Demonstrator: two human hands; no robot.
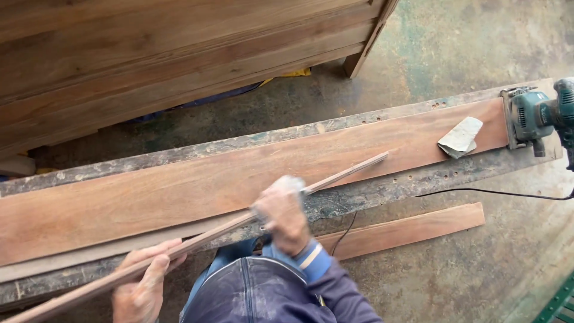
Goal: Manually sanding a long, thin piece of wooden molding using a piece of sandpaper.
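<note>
Reddish wood: one thin strip (197,239), lying slantwise over the bench (371,191). The left hand (142,281) is gripping its near end; the right hand (281,212) is closing on a sandpaper pad (293,182) and pressing it at mid-length. Sanding is looking partway, the far end not reached. Counted: one wide plank (179,185), one spare sandpaper sheet (460,137), one green sander (535,116), one offcut (412,230) on the floor.
</note>
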